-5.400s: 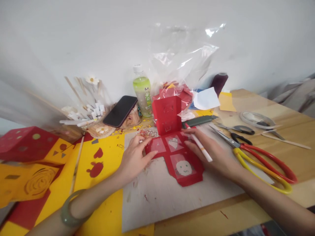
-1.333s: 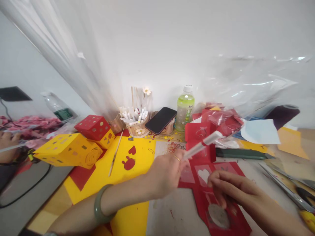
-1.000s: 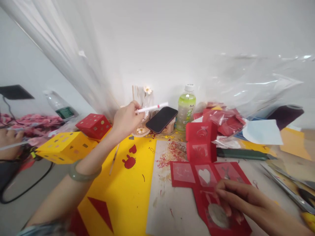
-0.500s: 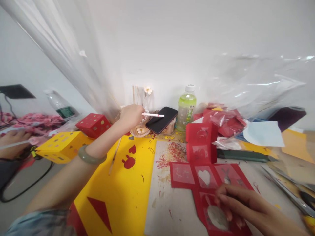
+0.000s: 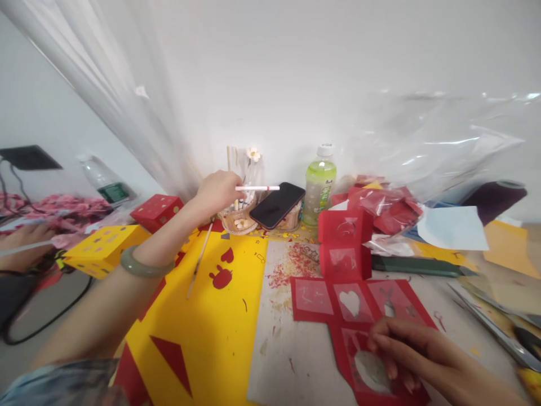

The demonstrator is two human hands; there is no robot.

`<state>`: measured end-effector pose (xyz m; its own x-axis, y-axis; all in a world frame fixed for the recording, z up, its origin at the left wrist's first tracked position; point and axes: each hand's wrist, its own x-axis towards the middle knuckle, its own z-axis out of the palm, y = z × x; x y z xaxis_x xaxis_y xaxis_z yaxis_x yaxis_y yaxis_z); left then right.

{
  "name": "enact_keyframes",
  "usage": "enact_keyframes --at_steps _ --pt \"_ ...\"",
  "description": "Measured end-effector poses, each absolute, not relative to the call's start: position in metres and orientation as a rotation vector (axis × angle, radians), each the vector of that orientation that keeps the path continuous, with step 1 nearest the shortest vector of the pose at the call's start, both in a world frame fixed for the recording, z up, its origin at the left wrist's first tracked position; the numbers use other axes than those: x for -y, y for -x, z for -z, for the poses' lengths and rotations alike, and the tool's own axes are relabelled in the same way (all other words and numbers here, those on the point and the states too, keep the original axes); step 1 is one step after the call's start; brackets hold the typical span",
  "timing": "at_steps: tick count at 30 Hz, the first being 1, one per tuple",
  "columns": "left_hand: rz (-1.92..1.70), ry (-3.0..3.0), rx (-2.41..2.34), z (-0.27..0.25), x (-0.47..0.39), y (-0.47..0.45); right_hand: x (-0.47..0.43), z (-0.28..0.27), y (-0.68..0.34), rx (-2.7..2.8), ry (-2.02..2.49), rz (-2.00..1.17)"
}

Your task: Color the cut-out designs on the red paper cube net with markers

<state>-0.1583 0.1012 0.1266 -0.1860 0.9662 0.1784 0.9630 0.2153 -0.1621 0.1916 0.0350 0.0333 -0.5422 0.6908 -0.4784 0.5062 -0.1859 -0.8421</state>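
Note:
My left hand, with a greenish bangle on its wrist, is closed on a thin white pen with a red band near its end. It hovers above a small wicker basket that holds slim sticks and pens. The pen points right, over a dark phone. My right hand is over the lower part of a red paper box net, fingers curled and pressed together; whatever they may hold is hidden. Clear film backs the net's cut-outs, including a heart and a large rounded shape.
A yellow sheet with red shapes lies left of the grey board. Behind stand a green drink bottle and crumpled red scraps. Scissors and a dark green cutter lie right. Another person's hand is far left.
My left hand has moved slightly left and up with the pen, showing more of the basket. My right hand has stayed nearly still on the red net.

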Motion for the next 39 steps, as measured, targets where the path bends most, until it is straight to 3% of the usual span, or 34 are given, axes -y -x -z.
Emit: enact_keyframes --at_steps 9,14,17,20,23,26,29,35,39 --pt "0.125 1.771 2.179 -0.141 -0.097 0.153 -0.034 -0.029 -0.194 1.893 1.406 -1.806" --pt "0.438 1.693 2.159 -0.157 -0.085 0.146 -0.033 -0.029 -0.196 1.885 1.420 -1.793" --pt "0.958 1.621 2.013 -0.173 -0.072 0.138 -0.035 -0.033 -0.195 1.882 1.416 -1.735" --pt "1.748 1.706 1.928 -0.176 -0.058 0.114 -0.036 -0.039 -0.189 1.836 1.370 -1.646" --pt "2.473 1.976 1.915 -0.151 -0.042 0.072 -0.034 -0.046 -0.179 1.720 1.192 -1.632" --pt "2.819 2.174 2.187 -0.107 -0.028 0.028 -0.030 -0.053 -0.173 1.527 0.959 -1.663" --pt "2.651 2.524 2.483 -0.075 -0.020 0.000 -0.027 -0.057 -0.175 1.398 0.867 -1.619" --pt "1.763 3.230 2.149 -0.067 -0.021 -0.012 -0.028 -0.053 -0.183 1.231 0.848 -1.730" --pt "1.375 3.225 2.216 -0.064 -0.018 -0.015 -0.029 -0.045 -0.185 1.254 0.894 -1.724"
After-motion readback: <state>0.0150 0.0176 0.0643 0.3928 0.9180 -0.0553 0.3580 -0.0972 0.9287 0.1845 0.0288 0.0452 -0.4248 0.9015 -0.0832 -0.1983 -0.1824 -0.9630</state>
